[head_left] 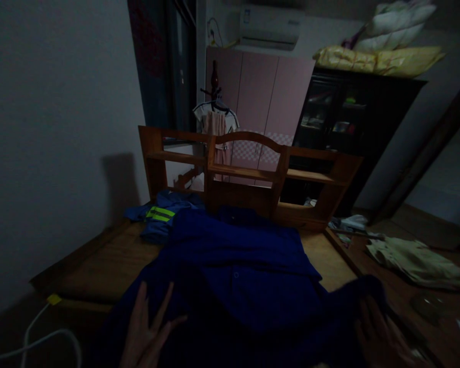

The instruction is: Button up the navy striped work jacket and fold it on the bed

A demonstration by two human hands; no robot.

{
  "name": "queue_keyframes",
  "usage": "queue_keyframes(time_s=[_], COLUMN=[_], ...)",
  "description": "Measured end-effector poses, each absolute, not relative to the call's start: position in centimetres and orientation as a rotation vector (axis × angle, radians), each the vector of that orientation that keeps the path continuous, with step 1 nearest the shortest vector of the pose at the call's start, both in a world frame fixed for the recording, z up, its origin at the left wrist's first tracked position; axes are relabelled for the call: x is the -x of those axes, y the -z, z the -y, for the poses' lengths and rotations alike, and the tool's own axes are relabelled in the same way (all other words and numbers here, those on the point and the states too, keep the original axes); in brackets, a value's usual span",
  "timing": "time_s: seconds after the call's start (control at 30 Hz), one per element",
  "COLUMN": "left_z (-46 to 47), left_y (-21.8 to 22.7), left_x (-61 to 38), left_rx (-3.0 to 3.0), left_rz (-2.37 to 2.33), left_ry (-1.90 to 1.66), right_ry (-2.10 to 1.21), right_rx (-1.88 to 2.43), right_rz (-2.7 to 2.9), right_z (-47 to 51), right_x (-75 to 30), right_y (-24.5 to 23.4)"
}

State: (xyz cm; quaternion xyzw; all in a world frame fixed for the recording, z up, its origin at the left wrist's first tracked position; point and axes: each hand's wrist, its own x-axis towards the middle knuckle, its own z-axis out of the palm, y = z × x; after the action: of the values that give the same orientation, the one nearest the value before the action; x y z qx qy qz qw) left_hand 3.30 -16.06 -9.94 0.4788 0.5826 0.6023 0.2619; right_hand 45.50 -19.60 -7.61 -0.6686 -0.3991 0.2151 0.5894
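A dark blue long-sleeved garment (245, 286), seemingly a work jacket, lies spread over the wooden bed boards (99, 268), its collar toward the headboard. One round button shows on its front. My left hand (147, 327) is over the garment's lower left part, fingers stretched and spread, holding nothing. At the lower right, my right hand (379, 332) is on the garment's outstretched sleeve, with cloth bunched up around the fingers. That hand is dim and slightly blurred, and its thumb is hidden.
A crumpled blue garment with a yellow-green reflective strip (160, 213) lies left of the collar. The wooden headboard (243, 174) has open shelves. Pale trousers or similar folded cloth (417, 260) rest on the right-hand surface. A white cable (49, 335) loops at lower left.
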Motion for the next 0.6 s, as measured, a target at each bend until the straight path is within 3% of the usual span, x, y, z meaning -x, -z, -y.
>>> queue_keyframes(time_s=[0.13, 0.23, 0.33, 0.43, 0.6], left_z=[11.3, 6.8, 0.6, -6.4, -13.8], left_y=[4.6, 1.0, -0.6, 0.7, 7.8], left_x=[-3.4, -2.0, -0.4, 1.0, 3.0], left_rx=[-1.376, -1.496, -1.608, -1.738, -1.973], left_rz=[-1.223, -1.235, -1.281, -1.325, -1.515], left_ry=[-1.884, -1.923, -1.918, -1.755, -1.257], right_ry=[-0.613, -0.757, -0.861, -1.041, -1.151], right_rx=[1.153, 0.713, 0.538, 0.576, 0.856], right_rz=[0.931, 0.911, 0.957, 0.933, 0.778], right_z=[16.1, 11.9, 5.4, -2.0, -10.0], right_x=[-45.2, -45.6, -46.8, -48.1, -48.7], right_y=[4.5, 0.9, -1.5, -0.8, 5.8])
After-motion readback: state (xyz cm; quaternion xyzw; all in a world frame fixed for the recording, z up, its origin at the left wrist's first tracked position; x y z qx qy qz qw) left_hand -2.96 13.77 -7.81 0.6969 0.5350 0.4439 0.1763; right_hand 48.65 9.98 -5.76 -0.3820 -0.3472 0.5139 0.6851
